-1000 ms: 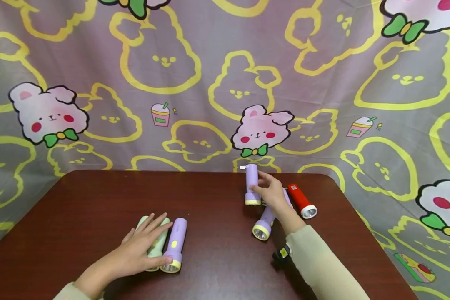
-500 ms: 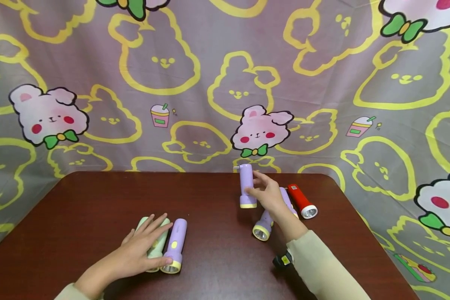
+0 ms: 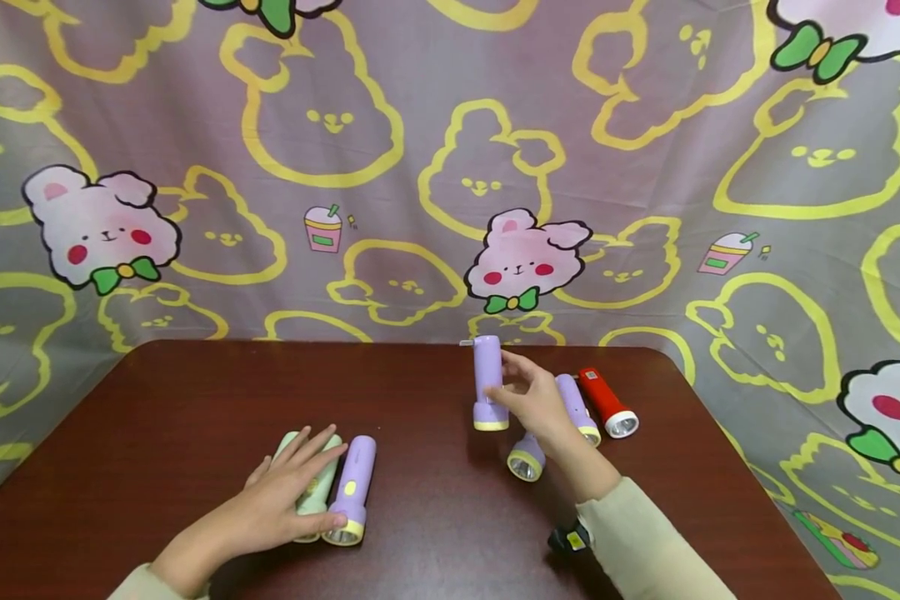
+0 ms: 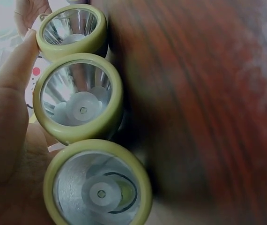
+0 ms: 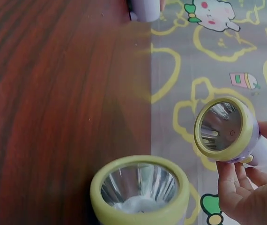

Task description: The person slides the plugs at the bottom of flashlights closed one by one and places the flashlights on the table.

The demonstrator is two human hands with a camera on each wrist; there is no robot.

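Observation:
My right hand [image 3: 536, 404] grips a lilac flashlight [image 3: 487, 367] between thumb and fingers, upright with its yellow-rimmed lens end down, over the table's far side. A small pale plug sticks out left from its tail. The right wrist view shows that lens [image 5: 220, 127] and the fingers around the body. My left hand [image 3: 273, 500] lies with straight fingers across a pale green flashlight [image 3: 317, 493], its thumb touching the head of a lilac flashlight [image 3: 355, 475] alongside. Three yellow-rimmed lenses in a row, the middle lens [image 4: 83, 98] among them, show in the left wrist view.
Beyond my right forearm lie two more lilac flashlights, a nearer flashlight [image 3: 526, 461] and a farther flashlight [image 3: 572, 400], plus a red flashlight [image 3: 603, 400] with a white head. A patterned curtain [image 3: 390, 208] hangs behind the dark wooden table [image 3: 420, 533].
My right hand has carried the lilac flashlight left and slightly nearer, uncovering more of the flashlights behind it. The plug at its tail shows more side-on. My left hand stays put.

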